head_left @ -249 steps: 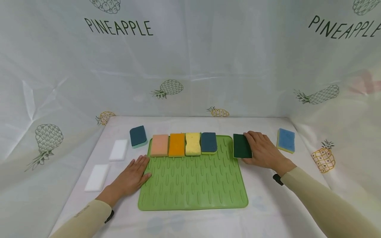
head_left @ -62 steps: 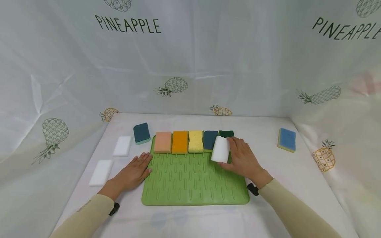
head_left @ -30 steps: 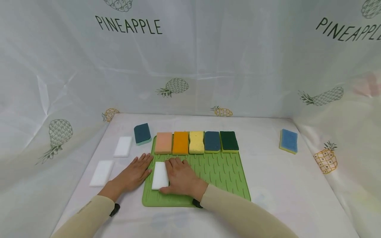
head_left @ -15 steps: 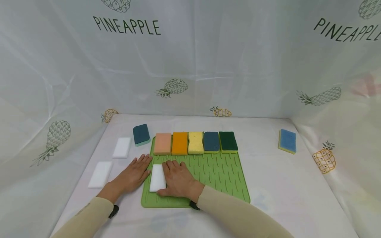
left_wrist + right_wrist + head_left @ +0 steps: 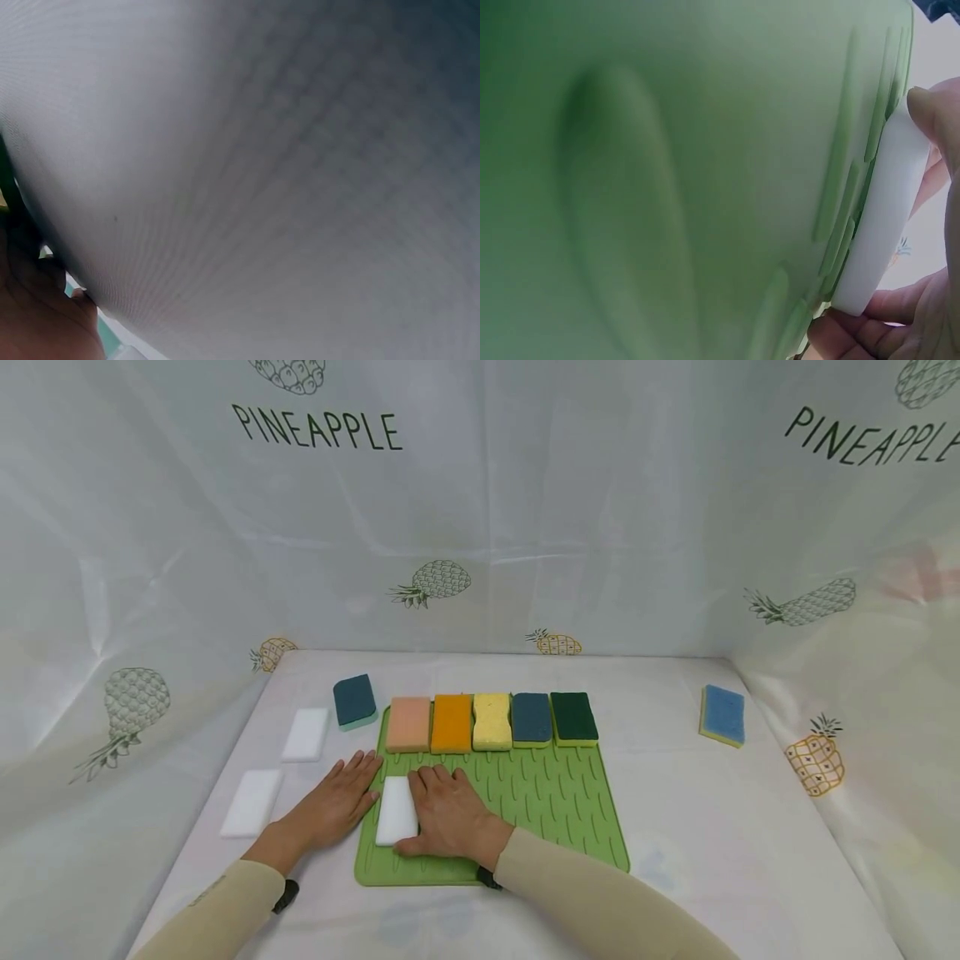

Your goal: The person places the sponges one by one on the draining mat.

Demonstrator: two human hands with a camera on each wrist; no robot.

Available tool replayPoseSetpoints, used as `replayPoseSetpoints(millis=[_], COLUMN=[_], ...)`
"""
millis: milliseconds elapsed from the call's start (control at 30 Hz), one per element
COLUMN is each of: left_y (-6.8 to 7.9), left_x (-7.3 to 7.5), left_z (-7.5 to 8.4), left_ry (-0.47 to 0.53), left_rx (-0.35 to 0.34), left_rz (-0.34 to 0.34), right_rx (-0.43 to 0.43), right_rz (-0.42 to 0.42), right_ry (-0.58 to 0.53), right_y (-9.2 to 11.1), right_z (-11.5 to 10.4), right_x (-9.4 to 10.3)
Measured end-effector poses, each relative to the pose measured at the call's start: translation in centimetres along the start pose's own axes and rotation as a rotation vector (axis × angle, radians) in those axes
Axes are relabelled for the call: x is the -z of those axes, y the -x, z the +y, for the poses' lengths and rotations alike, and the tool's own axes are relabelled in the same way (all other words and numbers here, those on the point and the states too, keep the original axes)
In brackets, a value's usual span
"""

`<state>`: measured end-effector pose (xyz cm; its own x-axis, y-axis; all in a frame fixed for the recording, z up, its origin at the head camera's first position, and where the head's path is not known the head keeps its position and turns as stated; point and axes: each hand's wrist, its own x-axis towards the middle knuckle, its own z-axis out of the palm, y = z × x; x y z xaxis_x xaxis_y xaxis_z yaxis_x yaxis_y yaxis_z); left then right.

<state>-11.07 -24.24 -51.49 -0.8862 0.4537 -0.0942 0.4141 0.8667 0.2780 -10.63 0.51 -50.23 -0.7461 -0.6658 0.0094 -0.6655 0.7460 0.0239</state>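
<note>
My right hand (image 5: 453, 814) grips a white sponge (image 5: 397, 811) by its two ends, thumb near and fingers far. The sponge lies on the left front part of a green ridged mat (image 5: 540, 810); the right wrist view shows the white sponge (image 5: 885, 202) against the ridges. My left hand (image 5: 330, 806) rests flat with its fingertips at the mat's left edge. Along the mat's back edge stand a pink sponge (image 5: 408, 724), an orange sponge (image 5: 452, 723), a yellow waisted sponge (image 5: 492, 722), a dark blue sponge (image 5: 532, 719) and a dark green sponge (image 5: 574, 718).
Left of the mat lie two more white sponges, a farther sponge (image 5: 306, 734) and a nearer sponge (image 5: 252, 803), with a dark teal sponge (image 5: 355, 700) behind. A blue and yellow sponge (image 5: 723, 715) lies at the far right. White sheeting (image 5: 480, 510) surrounds the table.
The dark green sponge has gone from my right hand to the end of the back row. My right hand has since brought the white sponge leftward to the mat's front left. The left hand stays put.
</note>
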Motion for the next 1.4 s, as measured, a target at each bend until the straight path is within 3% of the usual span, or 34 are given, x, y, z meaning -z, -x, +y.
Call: replayPoseSetpoints(millis=[600,833,1100,1400], left_y=[0.1,0.0,0.1,0.0], left_x=[0.0,-0.1,0.1,-0.1], left_z=[0.3,0.0,0.1,0.1], left_ry=[-0.012,-0.031,-0.02,-0.026], left_rx=[0.014,0.009,0.011,0.003], left_rz=[0.0,0.005,0.015,0.008], right_rx=[0.002,0.011,0.046,-0.033], right_rz=[-0.051,-0.066,0.14,0.42], right_ry=[-0.045,-0.179,-0.159,-0.138], right_y=[-0.2,0.3,1.6,5.4], right_z=[0.2,1.2,5.9,15.5], right_x=[-0.2,1.0,2.5,3.3])
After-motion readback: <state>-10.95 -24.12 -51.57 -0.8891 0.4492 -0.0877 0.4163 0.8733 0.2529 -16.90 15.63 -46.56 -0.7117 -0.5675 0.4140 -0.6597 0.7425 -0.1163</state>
